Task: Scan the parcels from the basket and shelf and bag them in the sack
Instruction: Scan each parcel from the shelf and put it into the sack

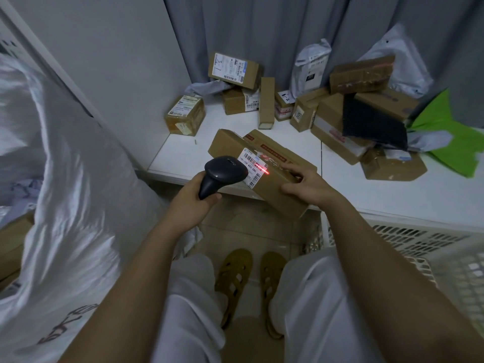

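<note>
Head view: you look down at your two hands over the front edge of a white shelf (pixel 183 153), with your legs and sandals below.
Left hand (pixel 192 200): your fingers are curled round the handle of a dark barcode scanner (pixel 222 174), whose head points at the label on the parcel just beside it.
Right hand (pixel 306 184): it rests on top of the parcel, fingers bent over its upper face and thumb along the near side, gripping it.
Parcel (pixel 264 169): a brown cardboard box, tilted, lying partly on the front edge of the shelf and overhanging it toward you.
Label (pixel 252 167): white, with barcodes, on the parcel's upper face; a red scan line (pixel 262 169) falls across it.
Other parcels (pixel 348 111): brown boxes and grey mailers piled toward the back edge and right side of the shelf, against a grey curtain (pixel 262 35); a green bag (pixel 445 134) lies at the far right.
Sack (pixel 65 192): large, white, standing at your left beside the shelf's left front corner.
Basket (pixel 419 255): white, perforated, low at your right, under the shelf's front edge.
</note>
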